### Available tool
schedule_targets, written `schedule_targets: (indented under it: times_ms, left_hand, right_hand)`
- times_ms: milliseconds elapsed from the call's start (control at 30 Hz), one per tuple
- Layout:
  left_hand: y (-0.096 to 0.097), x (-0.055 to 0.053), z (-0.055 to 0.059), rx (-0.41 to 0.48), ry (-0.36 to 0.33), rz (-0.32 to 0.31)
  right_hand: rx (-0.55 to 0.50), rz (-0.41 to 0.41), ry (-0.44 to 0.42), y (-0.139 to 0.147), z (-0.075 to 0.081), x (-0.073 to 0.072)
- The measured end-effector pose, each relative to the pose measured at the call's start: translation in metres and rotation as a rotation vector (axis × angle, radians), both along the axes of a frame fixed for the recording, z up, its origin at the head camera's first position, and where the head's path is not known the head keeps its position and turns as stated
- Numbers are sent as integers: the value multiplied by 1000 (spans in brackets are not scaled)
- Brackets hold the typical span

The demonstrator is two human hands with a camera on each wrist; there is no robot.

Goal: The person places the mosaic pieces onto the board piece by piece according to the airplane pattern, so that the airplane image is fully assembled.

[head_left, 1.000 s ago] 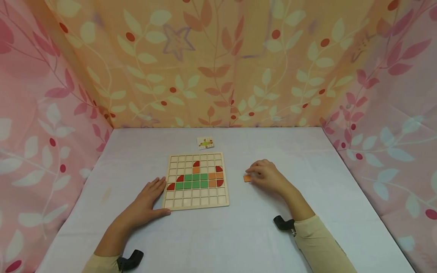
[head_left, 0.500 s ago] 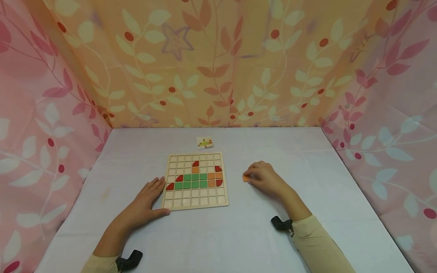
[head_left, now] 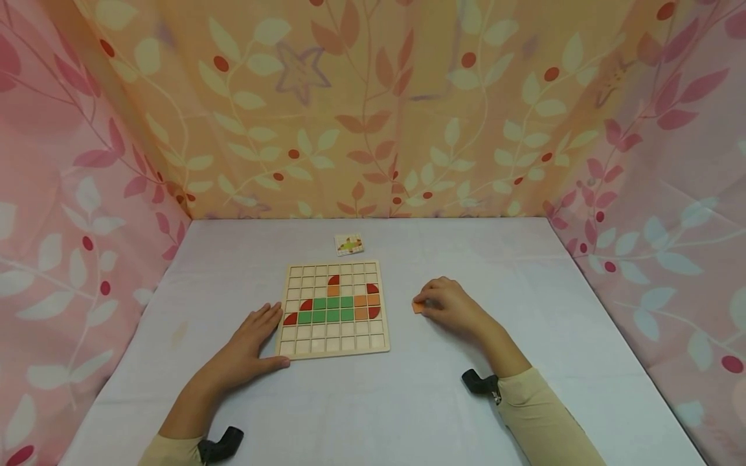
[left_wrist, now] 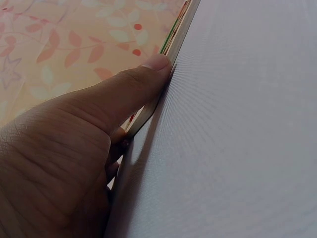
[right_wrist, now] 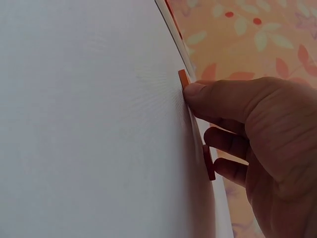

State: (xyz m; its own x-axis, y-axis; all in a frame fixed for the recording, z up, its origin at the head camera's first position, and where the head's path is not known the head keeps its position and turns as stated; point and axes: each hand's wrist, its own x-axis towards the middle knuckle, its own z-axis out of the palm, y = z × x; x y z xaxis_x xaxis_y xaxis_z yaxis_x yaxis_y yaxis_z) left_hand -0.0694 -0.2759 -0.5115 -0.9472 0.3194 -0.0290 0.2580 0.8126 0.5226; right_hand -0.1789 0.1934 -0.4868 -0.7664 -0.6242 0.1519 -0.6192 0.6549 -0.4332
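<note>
In the head view, a square wooden grid board [head_left: 333,331] lies left of the middle of the table. Green, orange and red tiles fill several of its cells; the green ones [head_left: 333,309] form a block. My left hand [head_left: 247,346] rests against the board, fingers at its left edge and thumb at the near left corner. To the right of the board, my right hand [head_left: 451,304] pinches an orange square tile [head_left: 417,307] between thumb and finger, close to the table. The right wrist view shows a red piece [right_wrist: 208,162] by the lower fingers; whether they touch it is unclear.
A small picture card [head_left: 349,244] with a coloured pattern lies behind the board. White cloth covers the table [head_left: 373,414], and patterned curtains [head_left: 373,110] stand at the back and both sides. Black wrist mounts [head_left: 480,382] sit on both forearms.
My right thumb and finger have closed on the orange tile, which has shifted slightly to the left with the hand. The left hand and the board keep their places.
</note>
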Motion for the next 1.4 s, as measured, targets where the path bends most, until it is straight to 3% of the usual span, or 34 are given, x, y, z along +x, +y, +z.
schedule_targets:
  times_ms: [233, 467, 1000, 1400]
  left_hand:
    - [0, 1, 0, 9, 16, 0]
    - [-1, 1, 0, 6, 25, -3]
    - [0, 1, 3, 3, 1, -3]
    - [0, 2, 3, 5, -1, -2]
  right_hand:
    - [-21, 37, -57, -10, 7, 5]
    - [-45, 77, 2, -25, 20, 8]
    - [-30, 114, 36, -69, 48, 13]
    - [-40, 141, 13, -99, 53, 14]
